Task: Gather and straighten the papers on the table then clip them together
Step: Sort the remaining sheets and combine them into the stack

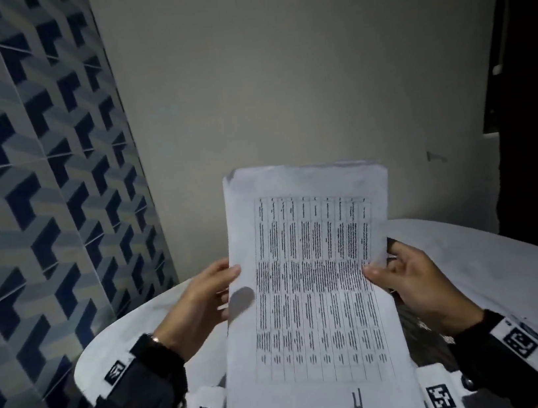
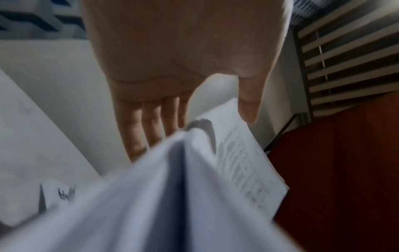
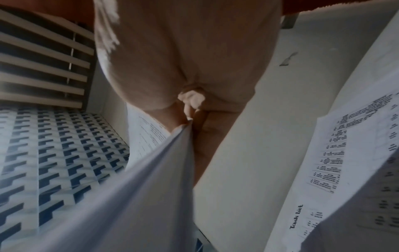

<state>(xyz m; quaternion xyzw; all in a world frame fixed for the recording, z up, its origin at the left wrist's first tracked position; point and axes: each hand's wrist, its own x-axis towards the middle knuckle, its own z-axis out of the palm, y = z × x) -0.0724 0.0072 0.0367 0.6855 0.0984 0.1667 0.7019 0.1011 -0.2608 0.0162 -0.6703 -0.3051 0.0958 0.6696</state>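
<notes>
Papers (image 1: 313, 284) aloft, left hand (image 1: 202, 303) flat behind left edge, right hand (image 1: 413, 283) pinching right edge.

My left grip (image 2: 179, 68) has 4 straight fingers (image 2: 151, 122) behind the blurred papers (image 2: 248, 162), thumb straight over their printed face; white bench (image 2: 32, 136) at left.
</notes>
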